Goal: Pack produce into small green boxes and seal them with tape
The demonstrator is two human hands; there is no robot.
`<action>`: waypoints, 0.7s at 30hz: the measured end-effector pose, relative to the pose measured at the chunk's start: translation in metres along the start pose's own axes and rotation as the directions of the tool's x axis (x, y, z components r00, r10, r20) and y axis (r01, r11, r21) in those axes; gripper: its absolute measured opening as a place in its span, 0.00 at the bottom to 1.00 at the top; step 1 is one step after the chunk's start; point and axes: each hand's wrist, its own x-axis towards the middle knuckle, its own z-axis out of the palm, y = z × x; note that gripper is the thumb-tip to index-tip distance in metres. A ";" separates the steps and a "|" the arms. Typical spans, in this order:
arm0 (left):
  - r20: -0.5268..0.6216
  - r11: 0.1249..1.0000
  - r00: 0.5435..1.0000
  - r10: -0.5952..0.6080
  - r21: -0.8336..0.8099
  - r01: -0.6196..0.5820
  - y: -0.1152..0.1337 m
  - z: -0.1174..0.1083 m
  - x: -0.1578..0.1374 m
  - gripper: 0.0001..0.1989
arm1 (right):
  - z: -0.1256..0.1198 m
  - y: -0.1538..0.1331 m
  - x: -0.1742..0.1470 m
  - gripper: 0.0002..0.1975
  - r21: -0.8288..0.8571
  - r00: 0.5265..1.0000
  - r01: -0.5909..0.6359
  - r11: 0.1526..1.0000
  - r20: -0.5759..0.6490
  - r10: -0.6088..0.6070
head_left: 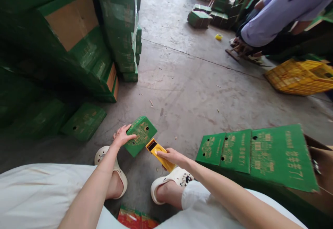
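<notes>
My left hand (123,137) is closed on the left edge of a small green carton (142,133), thumb on its printed face. The carton is held tilted above the floor between my feet and has gold print and round dark holes. My right hand (168,155) is wrapped round a yellow label gun (162,158) with a dark window near its front end. That end is at the carton's lower right edge; I cannot tell whether they touch. Part of the right fingers is hidden behind the tool.
Stacked green cartons (117,24) rise at the left, and a row of green cartons (273,152) stands at my right. A red and green box (130,218) lies between my legs. Further off are a yellow crate (299,76), a tape roll (218,37) and a seated person (275,14).
</notes>
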 end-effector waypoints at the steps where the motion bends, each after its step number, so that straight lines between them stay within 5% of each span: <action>1: -0.044 0.999 0.999 -0.017 0.048 0.019 0.001 -0.001 -0.002 0.35 | 0.005 -0.004 0.009 0.19 0.003 1.000 0.002 1.000 -0.021 -0.002; 6: -0.295 0.978 0.955 -0.015 0.195 0.075 0.008 0.011 -0.027 0.28 | 0.024 -0.028 0.035 0.17 -0.005 0.998 0.043 0.999 -0.037 -0.043; 12: -0.160 0.938 0.984 0.078 0.347 -0.018 0.024 0.053 -0.065 0.56 | 0.017 -0.031 0.037 0.17 -0.028 1.000 0.025 0.999 0.019 -0.024; 21: -0.152 0.932 0.986 0.075 0.362 -0.015 0.022 0.036 -0.049 0.49 | 0.017 -0.028 0.043 0.19 0.008 0.996 0.073 0.997 0.050 -0.074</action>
